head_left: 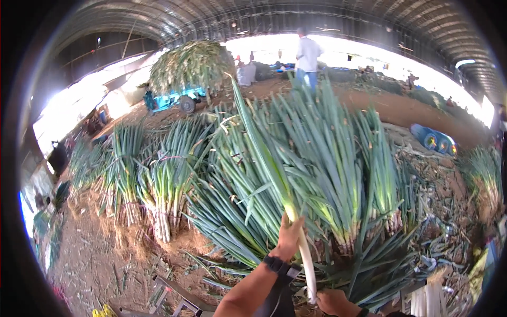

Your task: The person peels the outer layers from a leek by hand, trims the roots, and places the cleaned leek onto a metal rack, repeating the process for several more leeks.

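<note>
A long green onion [305, 253] slants across the middle, its leaves reaching up and away to the left and its bare white stalk pointing down. My left hand [289, 235] is wrapped round it where green turns to white; a dark watch sits on that wrist. At the bottom edge my right hand [334, 302] is closed against the stalk's lower end, and what its fingers pinch is hidden. Behind my left hand, a large heap of green onions [243, 174] leans with leaves upward. Several white stripped onion stalks [426, 300] lie at lower right.
Tied onion bundles [163, 201] with roots stand on the left. A metal frame [182, 298] is at lower left. Leaf scraps [438, 227] litter the right-hand ground. Farther back are a loaded turquoise cart [177, 98], a standing person [308, 55] and blue rolls [430, 138].
</note>
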{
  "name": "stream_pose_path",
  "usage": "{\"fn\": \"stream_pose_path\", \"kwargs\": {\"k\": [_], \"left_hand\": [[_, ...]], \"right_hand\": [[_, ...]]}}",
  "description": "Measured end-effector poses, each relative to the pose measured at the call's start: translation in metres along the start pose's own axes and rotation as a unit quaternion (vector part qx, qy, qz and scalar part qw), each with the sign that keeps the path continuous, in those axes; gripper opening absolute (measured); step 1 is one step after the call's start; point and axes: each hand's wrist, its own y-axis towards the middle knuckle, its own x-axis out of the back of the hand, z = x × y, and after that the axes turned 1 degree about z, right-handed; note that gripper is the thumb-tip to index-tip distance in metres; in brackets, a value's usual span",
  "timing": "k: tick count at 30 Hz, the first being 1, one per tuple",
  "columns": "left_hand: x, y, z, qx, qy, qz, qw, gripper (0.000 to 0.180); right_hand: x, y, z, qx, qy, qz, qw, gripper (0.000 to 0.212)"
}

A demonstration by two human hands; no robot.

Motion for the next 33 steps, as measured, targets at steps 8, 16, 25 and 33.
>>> {"fn": "stream_pose_path", "kwargs": {"k": [8,16,25,33], "left_hand": [[0.025,-0.002,0.023,0.029,0.039,-0.127,0.991,0.012],[-0.013,0.012,0.007,0.076,0.014,-0.08,0.994,0.01],[0.021,0.058,-0.059,0.006,0.081,-0.087,0.993,0.017],[-0.04,-0.001,-0.05,0.12,-0.148,0.198,0.962,0.014]], "right_hand": [[0.054,-0.042,0.024,-0.025,0.089,-0.023,0.995,0.02],[0.081,-0.092,0.011,-0.057,0.056,-0.09,0.993,0.025],[0.049,-0.173,-0.041,-0.117,0.068,0.241,0.961,0.036],[0.079,-0.081,-0.056,0.054,0.337,-0.147,0.928,0.055]]}}
